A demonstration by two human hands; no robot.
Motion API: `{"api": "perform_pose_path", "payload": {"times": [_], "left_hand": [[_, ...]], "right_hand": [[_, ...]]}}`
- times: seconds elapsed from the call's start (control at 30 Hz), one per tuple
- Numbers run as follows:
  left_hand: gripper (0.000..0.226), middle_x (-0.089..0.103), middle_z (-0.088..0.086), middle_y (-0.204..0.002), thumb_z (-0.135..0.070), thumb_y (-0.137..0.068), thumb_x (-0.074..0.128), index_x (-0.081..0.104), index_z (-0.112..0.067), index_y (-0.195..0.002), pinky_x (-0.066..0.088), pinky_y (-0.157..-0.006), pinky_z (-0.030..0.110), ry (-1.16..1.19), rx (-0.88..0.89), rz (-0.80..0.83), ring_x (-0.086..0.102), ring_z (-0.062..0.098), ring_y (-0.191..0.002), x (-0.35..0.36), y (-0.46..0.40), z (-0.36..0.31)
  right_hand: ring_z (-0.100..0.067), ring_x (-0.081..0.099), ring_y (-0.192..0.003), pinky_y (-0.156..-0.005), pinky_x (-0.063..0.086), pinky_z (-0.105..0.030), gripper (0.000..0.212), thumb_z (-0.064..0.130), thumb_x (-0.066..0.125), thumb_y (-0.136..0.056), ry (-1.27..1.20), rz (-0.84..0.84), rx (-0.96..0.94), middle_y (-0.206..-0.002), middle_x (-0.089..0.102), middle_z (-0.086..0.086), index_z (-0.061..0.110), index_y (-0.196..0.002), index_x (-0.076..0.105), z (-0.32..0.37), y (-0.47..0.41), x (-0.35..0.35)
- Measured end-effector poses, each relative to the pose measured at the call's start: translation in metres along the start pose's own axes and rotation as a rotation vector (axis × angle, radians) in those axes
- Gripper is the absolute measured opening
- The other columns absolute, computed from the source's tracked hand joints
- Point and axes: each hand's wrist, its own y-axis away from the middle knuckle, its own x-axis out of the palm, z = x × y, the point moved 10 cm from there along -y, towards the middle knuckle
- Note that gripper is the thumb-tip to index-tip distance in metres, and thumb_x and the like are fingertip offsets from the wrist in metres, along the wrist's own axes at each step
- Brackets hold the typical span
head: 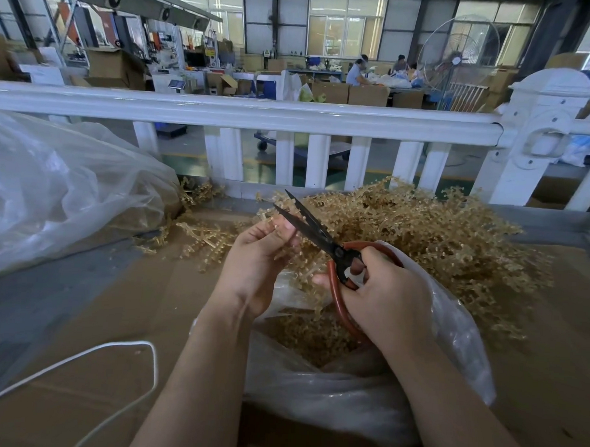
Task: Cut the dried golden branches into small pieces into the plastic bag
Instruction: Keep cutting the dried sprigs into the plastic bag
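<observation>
Left hand (256, 255) pinches golden branch (276, 226) above open plastic bag (457, 335). Right hand (385, 295) grips red-handled scissors (315, 232), blades apart at branch. Cut pieces (315, 335) inside bag; branch pile (422, 229) behind.

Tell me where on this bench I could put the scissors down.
Bare brown cardboard lies left of your left hand, between the large crumpled clear plastic sheet and the looped white cord. The right is crowded: the heap of dried golden branches runs back to the white railing, and the open clear plastic bag fills the middle.
</observation>
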Motion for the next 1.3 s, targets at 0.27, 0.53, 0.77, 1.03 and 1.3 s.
{"api": "perform_pose_path", "payload": {"times": [0.27,0.53,0.77,1.03,1.3], "left_hand": [[0.007,0.061,-0.003,-0.07,-0.02,-0.079,0.068,0.07,-0.021,-0.072,0.046,-0.078,0.025,0.018,0.001,0.003,0.055,0.009,-0.067,0.001,0.0,0.001],[0.002,0.063,-0.003,-0.073,-0.017,-0.078,0.068,0.068,-0.016,-0.079,0.046,-0.076,0.024,0.071,0.004,-0.005,0.054,0.009,-0.067,0.003,0.0,0.001],[0.003,0.06,0.0,-0.071,-0.015,-0.084,0.066,0.067,-0.013,-0.082,0.045,-0.074,0.025,0.018,0.016,-0.012,0.052,0.011,-0.066,0.005,0.002,-0.002],[0.028,0.06,-0.001,-0.071,0.004,-0.09,0.056,0.067,-0.022,-0.097,0.047,-0.065,0.027,-0.128,0.161,-0.1,0.052,0.015,-0.061,-0.002,0.002,-0.017],[0.019,0.068,-0.007,-0.083,-0.014,-0.1,0.057,0.068,-0.024,-0.087,0.048,-0.069,0.023,-0.23,0.246,-0.106,0.059,0.008,-0.071,-0.003,0.006,-0.025]], "right_hand": [[-0.004,0.039,-0.045,-0.044,0.03,-0.016,0.058,0.075,0.062,-0.076,-0.036,-0.077,-0.062,-0.051,0.047,0.014,0.021,-0.063,0.047,0.003,0.003,-0.004],[-0.007,0.048,-0.044,-0.042,0.044,-0.022,0.059,0.074,0.062,-0.077,-0.038,-0.095,-0.07,-0.051,0.054,0.011,0.017,-0.063,0.056,0.001,0.003,-0.003],[-0.006,0.047,-0.043,-0.043,0.042,-0.021,0.062,0.077,0.057,-0.076,-0.057,-0.067,-0.046,-0.049,0.05,0.014,0.017,-0.061,0.056,-0.002,0.002,0.001],[0.007,0.03,-0.042,-0.047,0.019,-0.005,0.062,0.078,0.05,-0.077,-0.065,-0.024,0.001,-0.05,0.036,0.021,0.018,-0.063,0.054,-0.001,0.002,0.002],[0.003,0.042,-0.049,-0.05,0.027,-0.007,0.061,0.08,0.049,-0.075,-0.075,-0.004,-0.002,-0.056,0.053,0.017,0.02,-0.069,0.056,-0.003,0.003,0.005]]}}
